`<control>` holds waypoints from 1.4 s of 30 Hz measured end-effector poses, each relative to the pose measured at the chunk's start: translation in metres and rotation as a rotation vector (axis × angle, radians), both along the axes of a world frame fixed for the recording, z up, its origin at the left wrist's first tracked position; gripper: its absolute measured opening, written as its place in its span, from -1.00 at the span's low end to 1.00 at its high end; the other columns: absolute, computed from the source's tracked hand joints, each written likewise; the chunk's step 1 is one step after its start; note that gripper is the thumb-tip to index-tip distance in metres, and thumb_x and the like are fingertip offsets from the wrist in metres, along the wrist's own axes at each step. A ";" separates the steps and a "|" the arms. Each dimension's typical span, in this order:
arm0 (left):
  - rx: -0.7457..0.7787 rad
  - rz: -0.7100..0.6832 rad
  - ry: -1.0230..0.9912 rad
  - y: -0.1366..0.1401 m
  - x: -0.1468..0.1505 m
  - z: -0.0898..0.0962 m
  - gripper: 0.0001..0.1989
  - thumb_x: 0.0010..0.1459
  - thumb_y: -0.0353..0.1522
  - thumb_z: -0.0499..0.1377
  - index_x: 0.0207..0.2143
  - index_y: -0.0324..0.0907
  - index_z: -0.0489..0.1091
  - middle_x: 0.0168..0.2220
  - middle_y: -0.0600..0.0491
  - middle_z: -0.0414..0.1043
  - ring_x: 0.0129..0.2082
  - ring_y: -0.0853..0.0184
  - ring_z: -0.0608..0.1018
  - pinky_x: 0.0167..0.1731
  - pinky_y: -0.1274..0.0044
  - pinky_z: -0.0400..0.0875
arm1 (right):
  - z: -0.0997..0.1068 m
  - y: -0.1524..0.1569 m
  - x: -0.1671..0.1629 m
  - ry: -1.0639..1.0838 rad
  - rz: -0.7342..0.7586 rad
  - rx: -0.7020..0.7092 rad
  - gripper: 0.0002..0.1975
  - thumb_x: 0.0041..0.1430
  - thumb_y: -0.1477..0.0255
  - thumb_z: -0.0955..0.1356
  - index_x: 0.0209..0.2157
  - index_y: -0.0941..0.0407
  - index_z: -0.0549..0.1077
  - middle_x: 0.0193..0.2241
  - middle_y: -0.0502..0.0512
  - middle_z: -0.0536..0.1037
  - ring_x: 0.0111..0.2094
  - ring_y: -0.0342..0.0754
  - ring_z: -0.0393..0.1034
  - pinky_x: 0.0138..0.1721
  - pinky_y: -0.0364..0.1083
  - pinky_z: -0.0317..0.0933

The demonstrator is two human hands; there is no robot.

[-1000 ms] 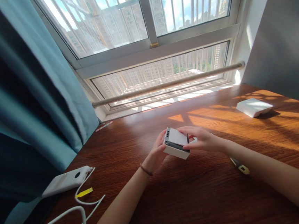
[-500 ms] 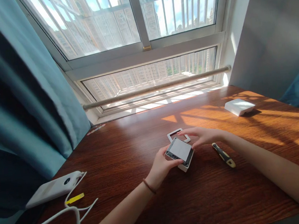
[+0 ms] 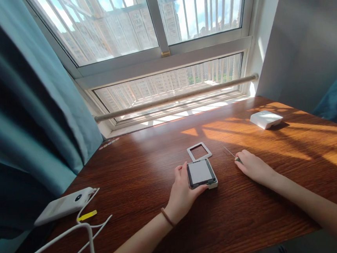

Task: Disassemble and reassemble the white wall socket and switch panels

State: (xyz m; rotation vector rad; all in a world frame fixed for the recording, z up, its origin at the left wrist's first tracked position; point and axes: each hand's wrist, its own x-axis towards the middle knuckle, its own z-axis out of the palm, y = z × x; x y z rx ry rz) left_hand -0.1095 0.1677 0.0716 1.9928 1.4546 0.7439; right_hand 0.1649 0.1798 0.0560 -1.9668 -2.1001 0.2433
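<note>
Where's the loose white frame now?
Head view: the frame lies on the table right of centre, just beyond the boxy device in the left hand.

I see a barred window (image 3: 162, 50) at twelve o'clock, teal curtain (image 3: 33, 99) at ten, sunlight (image 3: 288, 141) on my tabletop (image 3: 148, 159).

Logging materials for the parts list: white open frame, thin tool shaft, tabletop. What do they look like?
White open frame: probably matte plastic; even, opaque white.
Thin tool shaft: likely smooth metal; slender, with a pale glint.
Tabletop: glossy wood or wood-look laminate; reddish-brown grain, window sheen.
</note>
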 end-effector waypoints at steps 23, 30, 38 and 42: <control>0.026 -0.365 -0.132 0.021 -0.006 -0.007 -0.14 -0.19 -0.27 0.32 0.13 -0.17 -0.03 0.11 -0.13 0.06 0.11 0.11 0.20 0.12 0.29 0.08 | 0.095 -0.019 -0.004 -0.340 0.618 0.105 -0.83 0.16 0.45 0.24 -0.43 0.11 0.44 -0.53 0.07 0.47 -0.45 -0.03 0.33 -0.44 -0.10 0.02; 0.005 -0.347 -0.109 0.020 -0.004 -0.001 -0.21 -0.15 -0.21 0.29 0.10 -0.16 0.01 0.05 -0.11 0.12 0.05 0.13 0.25 0.07 0.29 0.14 | 0.117 0.028 -0.008 -0.155 0.663 -0.287 -0.73 0.10 0.42 0.23 -0.61 0.14 0.43 -0.65 0.04 0.43 -0.61 -0.14 0.21 -0.51 -0.13 -0.02; -0.002 -0.342 -0.092 0.021 -0.004 -0.004 -0.20 -0.16 -0.21 0.30 0.09 -0.17 0.01 0.04 -0.11 0.13 0.03 0.15 0.26 0.05 0.32 0.17 | 0.114 0.053 -0.009 0.094 0.438 -0.805 -0.68 0.08 0.32 0.21 -0.65 0.17 0.33 -0.70 -0.01 0.32 -0.72 -0.24 0.10 -0.64 -0.18 0.00; -0.011 -0.337 -0.078 0.021 -0.004 -0.004 -0.21 -0.15 -0.18 0.28 0.09 -0.17 0.01 0.04 -0.11 0.13 0.03 0.13 0.26 0.05 0.30 0.16 | 0.136 0.061 -0.035 -0.093 0.461 -0.774 -0.68 0.04 0.35 0.26 -0.70 0.19 0.34 -0.76 0.01 0.33 -0.74 -0.23 0.12 -0.65 -0.18 0.01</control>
